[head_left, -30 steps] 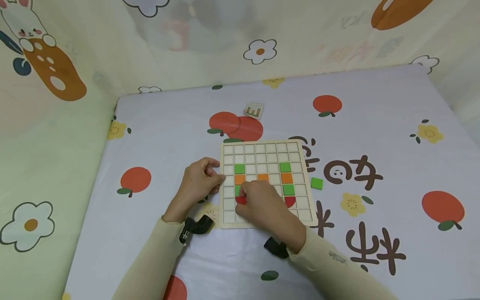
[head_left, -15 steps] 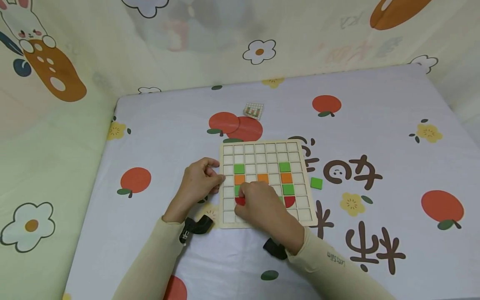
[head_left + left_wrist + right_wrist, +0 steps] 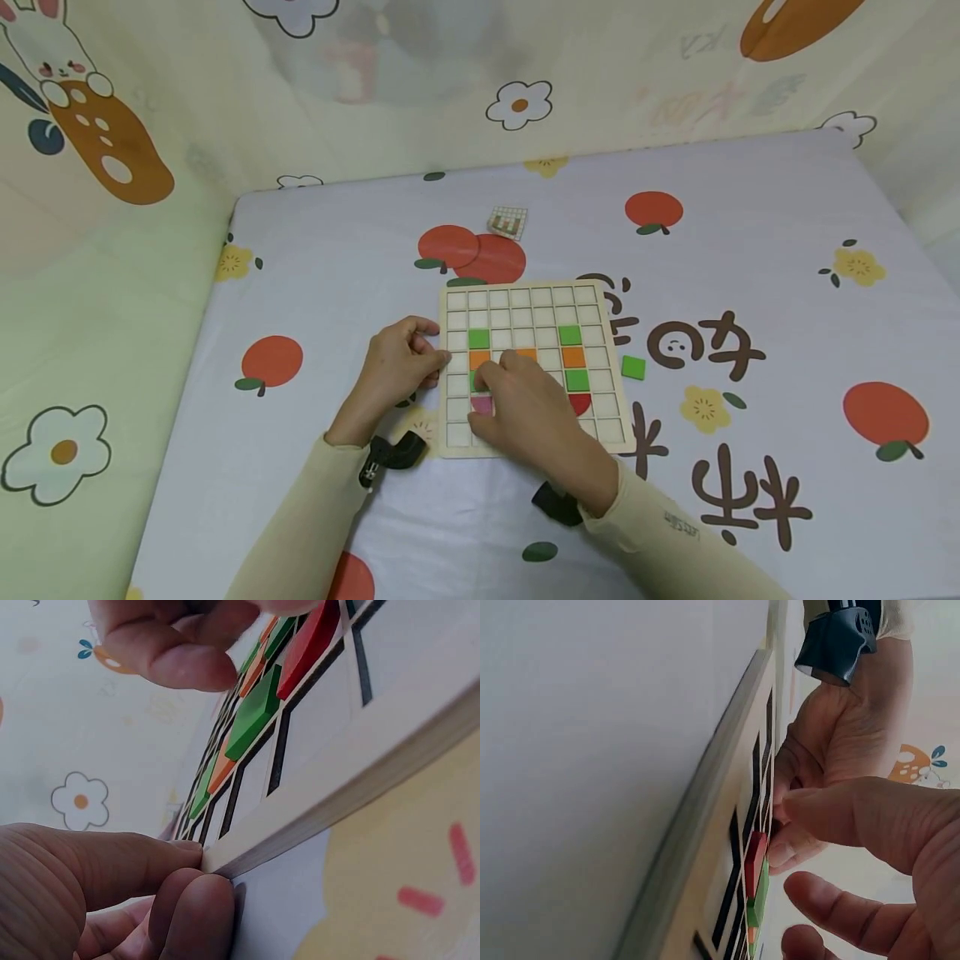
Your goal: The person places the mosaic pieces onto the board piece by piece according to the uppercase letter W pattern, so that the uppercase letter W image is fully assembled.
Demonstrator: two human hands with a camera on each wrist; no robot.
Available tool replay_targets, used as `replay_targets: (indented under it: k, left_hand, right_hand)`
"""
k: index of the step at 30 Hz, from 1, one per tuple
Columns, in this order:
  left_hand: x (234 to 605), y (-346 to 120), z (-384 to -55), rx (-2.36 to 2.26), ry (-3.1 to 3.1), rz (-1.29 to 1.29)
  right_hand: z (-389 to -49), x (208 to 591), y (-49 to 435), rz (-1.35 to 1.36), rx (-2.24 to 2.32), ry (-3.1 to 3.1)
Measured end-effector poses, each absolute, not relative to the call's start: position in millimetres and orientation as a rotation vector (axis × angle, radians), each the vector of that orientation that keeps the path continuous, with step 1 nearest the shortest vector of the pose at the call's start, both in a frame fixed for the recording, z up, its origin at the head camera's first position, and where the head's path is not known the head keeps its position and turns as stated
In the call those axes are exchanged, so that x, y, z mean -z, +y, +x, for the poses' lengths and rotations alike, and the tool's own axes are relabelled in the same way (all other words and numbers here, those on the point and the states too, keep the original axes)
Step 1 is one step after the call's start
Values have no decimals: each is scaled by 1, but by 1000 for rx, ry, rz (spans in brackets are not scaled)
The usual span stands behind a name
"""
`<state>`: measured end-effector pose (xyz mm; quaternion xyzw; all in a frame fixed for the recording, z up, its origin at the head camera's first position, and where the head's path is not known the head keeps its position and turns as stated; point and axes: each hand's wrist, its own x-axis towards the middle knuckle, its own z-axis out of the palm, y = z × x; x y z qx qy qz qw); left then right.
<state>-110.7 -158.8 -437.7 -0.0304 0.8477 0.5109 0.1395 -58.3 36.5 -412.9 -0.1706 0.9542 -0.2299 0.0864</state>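
Observation:
A wooden grid board (image 3: 443, 417) lies on the cloth, with green, orange and red pieces set in its cells. My left hand (image 3: 397, 362) is at the board's left side; in the left wrist view its thumb and fingers pinch the edge. Over the lower left part hovers my right hand (image 3: 528, 412), thumb and fingers apart with nothing between them. Just under them is a rounded piece (image 3: 482, 406), looking pink in the head view and red in the left wrist view (image 3: 309, 649). Directly above that sits a green tile (image 3: 475, 382). The right hand hides several middle cells.
A loose green tile (image 3: 633, 367) lies right of the board. Beyond the board is a small card with a printed grid (image 3: 507, 222). A red rounded piece (image 3: 580, 405) sits in the board's right part. Black wrist devices (image 3: 557, 504) hang under both sleeves.
My right thumb and fingers have parted slightly and drawn back from the lower left rounded piece, which turns from red to pinkish in the head view. The left hand stays put.

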Motion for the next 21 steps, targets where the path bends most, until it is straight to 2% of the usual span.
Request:
replay_targets:
  k: [10,21]
  left_hand:
    - [437,-159,-110,-1464,2461,-81]
    - [436,-158,-109,-1451,2472,-95]
  right_hand:
    - [-59,416,44,-517,503,2960]
    - [-58,418,65,-441,639,2921]
